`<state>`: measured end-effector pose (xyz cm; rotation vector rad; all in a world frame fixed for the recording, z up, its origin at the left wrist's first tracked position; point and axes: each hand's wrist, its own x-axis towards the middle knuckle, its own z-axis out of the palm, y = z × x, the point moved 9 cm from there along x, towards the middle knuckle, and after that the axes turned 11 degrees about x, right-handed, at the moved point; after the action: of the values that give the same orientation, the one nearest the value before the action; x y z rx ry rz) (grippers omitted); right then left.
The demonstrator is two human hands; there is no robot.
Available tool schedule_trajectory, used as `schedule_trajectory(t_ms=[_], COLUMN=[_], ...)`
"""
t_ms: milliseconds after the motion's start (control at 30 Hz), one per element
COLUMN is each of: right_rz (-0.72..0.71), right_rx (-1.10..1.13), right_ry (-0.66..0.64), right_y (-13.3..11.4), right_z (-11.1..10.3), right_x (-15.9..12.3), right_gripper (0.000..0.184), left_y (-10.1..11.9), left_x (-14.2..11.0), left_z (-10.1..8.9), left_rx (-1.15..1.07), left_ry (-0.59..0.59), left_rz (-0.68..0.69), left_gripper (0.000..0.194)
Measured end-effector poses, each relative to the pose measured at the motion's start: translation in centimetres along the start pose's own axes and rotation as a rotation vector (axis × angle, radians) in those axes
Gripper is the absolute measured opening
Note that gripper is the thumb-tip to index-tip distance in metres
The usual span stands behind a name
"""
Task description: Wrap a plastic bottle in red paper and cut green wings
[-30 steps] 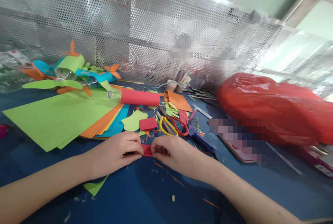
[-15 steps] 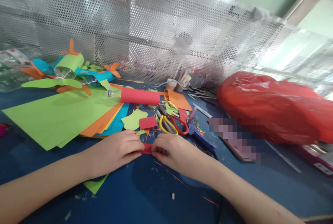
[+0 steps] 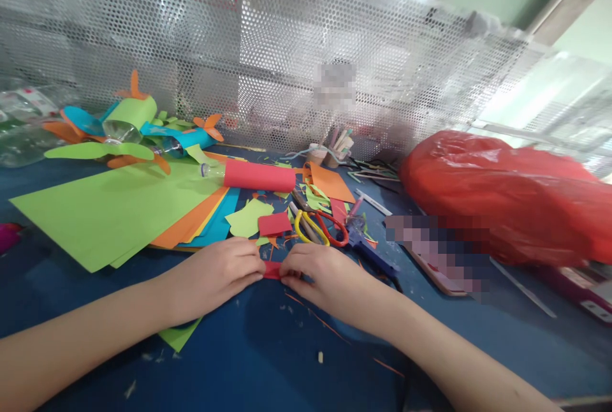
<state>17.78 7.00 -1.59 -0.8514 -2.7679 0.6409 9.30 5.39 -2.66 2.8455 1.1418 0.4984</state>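
Note:
A small strip of red paper (image 3: 272, 270) spans the gap between my two hands, low over the blue table. My left hand (image 3: 222, 275) pinches its left end, and my right hand (image 3: 322, 275) pinches the right end; the fingers cover both ends. Just beyond my hands lie a red paper piece (image 3: 274, 225), a green paper scrap (image 3: 249, 217) and scissors (image 3: 322, 227) with yellow and red handles. Farther back rests a bottle wrapped in red paper (image 3: 259, 176). A blue glue gun (image 3: 373, 254) lies right of the scissors.
Green paper sheets (image 3: 115, 211) lie at left, below paper-covered bottle models (image 3: 136, 115). Clear plastic bottles (image 3: 23, 122) are at far left. A red plastic bag (image 3: 502, 195) and a partly blurred phone-like object (image 3: 430, 259) occupy the right. Perforated metal (image 3: 205, 36) stands behind the table.
Both hands keep their pinch on the red paper strip, with only slight finger movement. The whole view shifts a little; the other things stay where they were.

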Motion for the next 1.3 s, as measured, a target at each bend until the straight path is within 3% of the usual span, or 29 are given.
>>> schedule_trajectory(t_ms=[467, 1067, 1300], right_rz=[0.023, 0.068, 0.027], right_rx=[0.003, -0.018, -0.032], right_ry=[0.013, 0.028, 0.058], right_y=[-0.1, 0.2, -0.4], right_z=[0.0, -0.1, -0.4], right_x=[0.1, 0.1, 0.1], right_gripper=[0.011, 0.008, 0.013], left_y=[0.1, -0.5, 0.6], left_x=[0.0, -0.2, 0.0], left_z=[0.0, 0.0, -0.3], left_rx=[0.035, -0.022, 0.117], left_ry=[0.008, 0.043, 0.072], left_rz=[0.014, -0.010, 0.074], left_gripper=[0.030, 0.023, 0.029])
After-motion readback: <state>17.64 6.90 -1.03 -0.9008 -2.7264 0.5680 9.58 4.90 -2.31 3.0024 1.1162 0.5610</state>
